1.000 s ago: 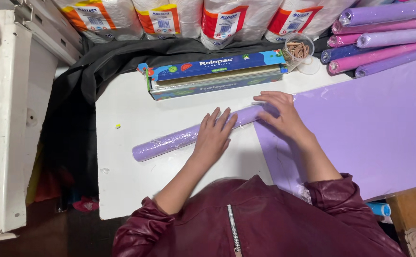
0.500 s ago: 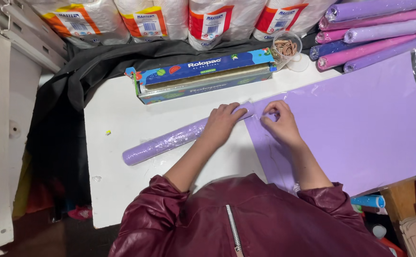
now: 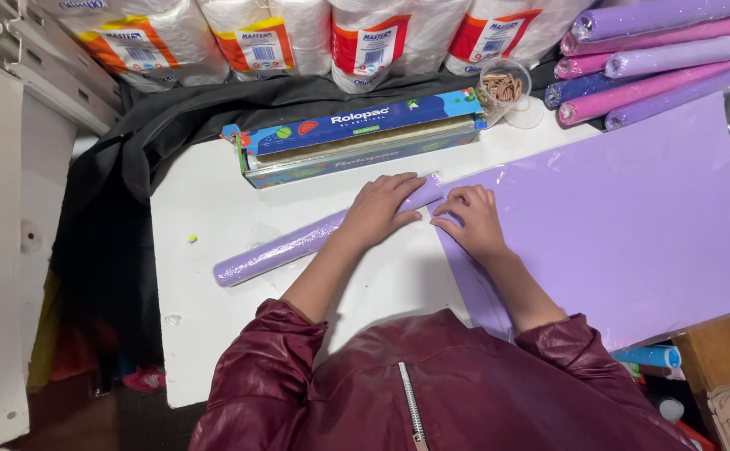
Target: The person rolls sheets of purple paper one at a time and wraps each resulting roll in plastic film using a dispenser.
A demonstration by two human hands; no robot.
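A lilac paper roll wrapped in clear film lies slantwise on the white table. My left hand rests palm down on the roll's right end, fingers closed over it. My right hand presses on the near left edge of a large flat lilac sheet, fingertips touching the roll's tip. Both arms wear dark red jacket sleeves.
A long blue box of wrapping film lies behind the roll. Several purple and pink rolls are stacked at the back right, beside a cup of rubber bands. Wrapped white packs line the back. Black cloth drapes at left.
The view has shifted a little. My left hand has slid along the roll toward its right end, and my right hand has stayed at the sheet's edge.
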